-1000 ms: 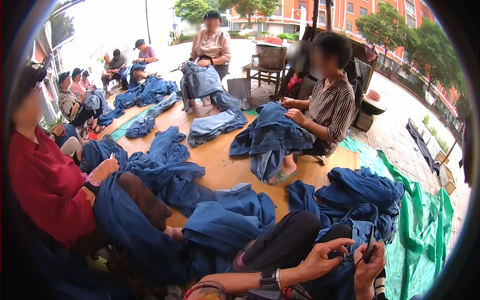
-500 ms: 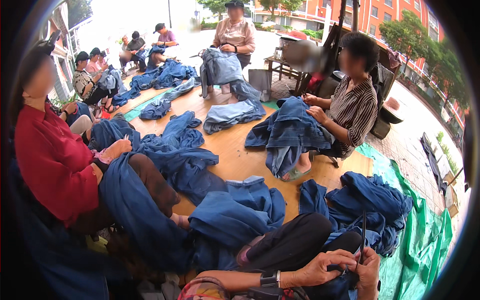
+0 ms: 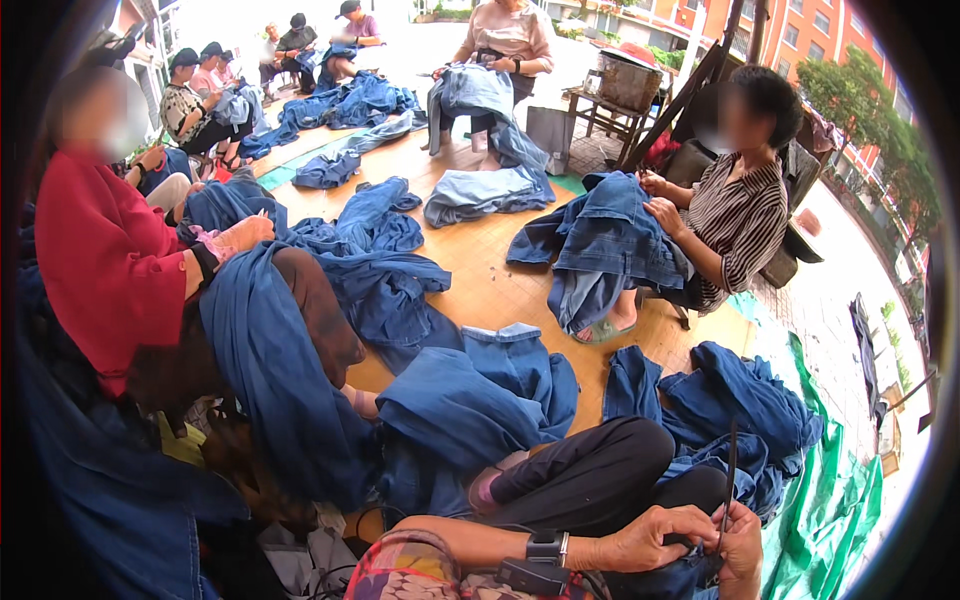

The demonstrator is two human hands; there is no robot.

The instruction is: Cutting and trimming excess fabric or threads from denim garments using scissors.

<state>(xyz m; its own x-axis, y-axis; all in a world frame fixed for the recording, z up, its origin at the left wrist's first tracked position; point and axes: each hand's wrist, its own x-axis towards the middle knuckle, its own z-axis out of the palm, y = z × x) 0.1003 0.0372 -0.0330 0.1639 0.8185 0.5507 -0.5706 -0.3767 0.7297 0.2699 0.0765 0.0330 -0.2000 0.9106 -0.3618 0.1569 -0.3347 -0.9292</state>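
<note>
Your right hand (image 3: 741, 548) holds a slim dark tool (image 3: 731, 470) nearly upright. Just left of it, your left hand (image 3: 648, 541) curls inward, its hold impossible to tell; blue denim (image 3: 652, 583) lies below the tool, nearer your left.

Pink-bloused worker (image 3: 512, 40) gets chopped at the head by the top edge. And that slim dark tool (image 3: 731, 470) lower right, in the right hand (image 3: 741, 545)? Too thin to ID.
</note>
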